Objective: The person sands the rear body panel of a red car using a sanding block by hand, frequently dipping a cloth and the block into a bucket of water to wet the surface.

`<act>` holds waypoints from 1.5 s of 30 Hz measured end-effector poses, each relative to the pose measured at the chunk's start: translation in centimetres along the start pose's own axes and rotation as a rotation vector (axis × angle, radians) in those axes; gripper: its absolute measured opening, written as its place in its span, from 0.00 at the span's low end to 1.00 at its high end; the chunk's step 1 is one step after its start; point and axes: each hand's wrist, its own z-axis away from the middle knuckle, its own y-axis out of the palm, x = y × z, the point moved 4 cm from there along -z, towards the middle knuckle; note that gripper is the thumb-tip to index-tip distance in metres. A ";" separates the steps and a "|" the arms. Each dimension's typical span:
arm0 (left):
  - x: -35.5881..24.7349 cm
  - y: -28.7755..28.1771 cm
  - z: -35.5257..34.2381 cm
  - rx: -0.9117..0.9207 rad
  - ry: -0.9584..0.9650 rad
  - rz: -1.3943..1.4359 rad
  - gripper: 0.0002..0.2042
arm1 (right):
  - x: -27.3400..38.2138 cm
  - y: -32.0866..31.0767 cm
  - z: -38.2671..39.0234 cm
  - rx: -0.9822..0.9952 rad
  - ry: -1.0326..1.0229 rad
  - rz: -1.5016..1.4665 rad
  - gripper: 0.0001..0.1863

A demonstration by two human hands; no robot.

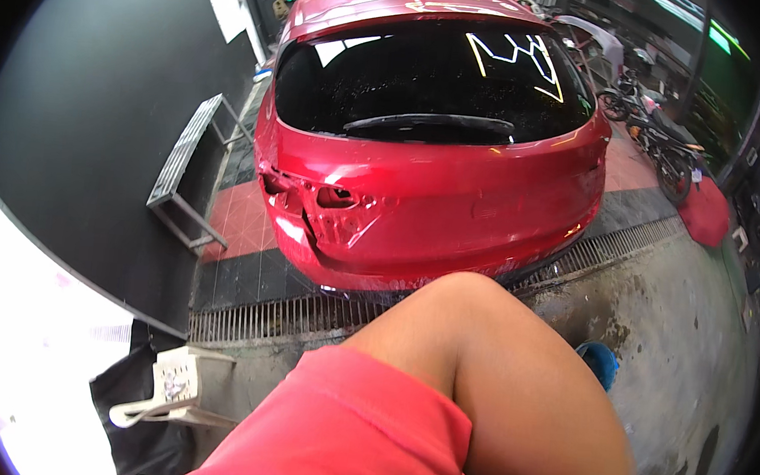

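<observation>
A bent bare arm [512, 373] of mine, in a red short sleeve [338, 431], fills the lower middle of the view. Its elbow points ahead, and the forearm folds back past the lower edge. No hand shows in the picture, so what my hands hold or touch is hidden. Beyond the elbow stands a glossy red car [455, 190], rear end towards me. Its dark rear window [437, 81] carries a black wiper [429, 125]. At the rear left corner, the lamp opening [337, 198] is bare, with uneven body metal around it.
A floor drain grate [284, 319] runs behind the car. Left are a metal bench frame [184, 169] along the dark wall and a pale plastic chair [177, 382]. A blue bucket [600, 364] stands right of my arm. Motorcycles [667, 157] and a red cover [705, 212] are farther right.
</observation>
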 end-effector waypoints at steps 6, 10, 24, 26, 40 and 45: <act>-5.9 0.0 6.2 -0.009 -0.010 0.047 0.11 | -4.9 2.6 -3.7 -0.078 0.061 0.117 0.22; -9.9 -1.2 13.7 -0.058 -0.062 0.044 0.11 | -5.3 6.9 -2.0 -0.031 -0.075 0.204 0.24; -5.8 -1.7 18.8 -0.257 0.146 0.414 0.16 | -2.7 -0.5 8.1 -0.110 -0.282 -0.144 0.37; -3.9 -1.1 16.5 -0.300 0.216 0.451 0.18 | -1.5 -2.8 9.9 -0.124 -0.337 -0.201 0.40; 39.7 8.5 29.6 -0.758 -1.549 1.240 0.41 | 15.2 -17.5 4.6 -0.395 -0.664 -0.123 0.41; 51.9 10.1 27.6 -1.209 -1.216 1.768 0.41 | 20.9 -19.0 -1.7 -0.387 -0.573 0.832 0.41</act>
